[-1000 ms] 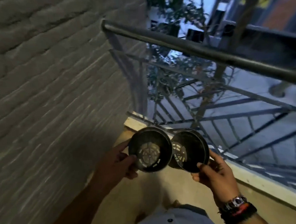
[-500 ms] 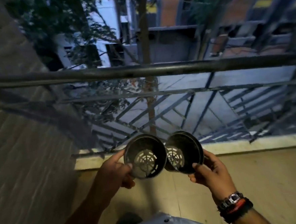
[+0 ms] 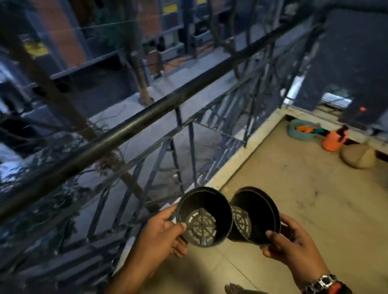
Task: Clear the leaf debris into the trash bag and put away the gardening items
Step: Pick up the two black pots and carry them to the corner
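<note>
Two empty black pots held side by side over the balcony floor (image 3: 296, 208), rims touching, mouths tipped toward the camera so the slotted bases showed, probably to check that no soil or leaves remained inside. Left hand (image 3: 162, 235) clamped on the left pot (image 3: 204, 219), thumb over the near rim and fingers underneath. Right hand (image 3: 289, 243) clamped on the right pot (image 3: 254, 216) the same way, thumb hooked inside the lip. Both pots kept on the floor side of the railing (image 3: 140, 120), so anything shaken out would land on the balcony. No trash bag and no leaf debris in view. Farther along the floor, near the far wall: an orange watering can (image 3: 332, 139), a teal basin (image 3: 302, 131) with orange items in it, and a round beige lump (image 3: 358, 157), likely the spot for gardening gear. Judged as mid put-away, pots ready to be nested and carried there.
</note>
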`<state>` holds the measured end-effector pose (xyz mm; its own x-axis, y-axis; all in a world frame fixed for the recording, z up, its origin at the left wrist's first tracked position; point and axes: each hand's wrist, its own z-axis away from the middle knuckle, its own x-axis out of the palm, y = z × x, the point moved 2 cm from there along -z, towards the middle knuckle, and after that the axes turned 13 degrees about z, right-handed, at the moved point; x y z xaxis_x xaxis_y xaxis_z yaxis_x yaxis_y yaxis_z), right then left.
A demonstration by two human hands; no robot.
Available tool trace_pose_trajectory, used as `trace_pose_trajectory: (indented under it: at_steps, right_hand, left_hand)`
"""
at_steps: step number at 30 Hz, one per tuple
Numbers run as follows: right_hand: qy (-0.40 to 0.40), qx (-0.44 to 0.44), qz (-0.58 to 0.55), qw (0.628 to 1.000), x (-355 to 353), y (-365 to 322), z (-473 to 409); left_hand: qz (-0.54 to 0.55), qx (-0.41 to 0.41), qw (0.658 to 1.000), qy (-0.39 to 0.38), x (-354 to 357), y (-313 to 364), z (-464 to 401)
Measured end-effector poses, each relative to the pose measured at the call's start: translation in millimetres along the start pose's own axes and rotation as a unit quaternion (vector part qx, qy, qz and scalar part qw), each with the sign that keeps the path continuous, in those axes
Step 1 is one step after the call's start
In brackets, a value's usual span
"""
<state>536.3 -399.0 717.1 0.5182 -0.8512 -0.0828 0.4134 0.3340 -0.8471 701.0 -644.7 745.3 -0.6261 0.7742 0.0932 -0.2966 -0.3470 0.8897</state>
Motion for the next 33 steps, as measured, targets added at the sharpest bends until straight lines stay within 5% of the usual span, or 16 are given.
trace_pose_trajectory:
  at_steps: [10,33]
  right_hand:
    - [0.185,0.041,-0.096,0.977,-63.5,47.0,41.6]
    - [0.303,0.066,-0.163,0.936,-191.9,23.3,-36.7]
  left_hand:
    - [-0.094,-0.039,0.982,-0.156,86.8,0.5,-52.6]
    - [-0.174,-0.073,0.944,-0.270,278.7,26.0,-183.9]
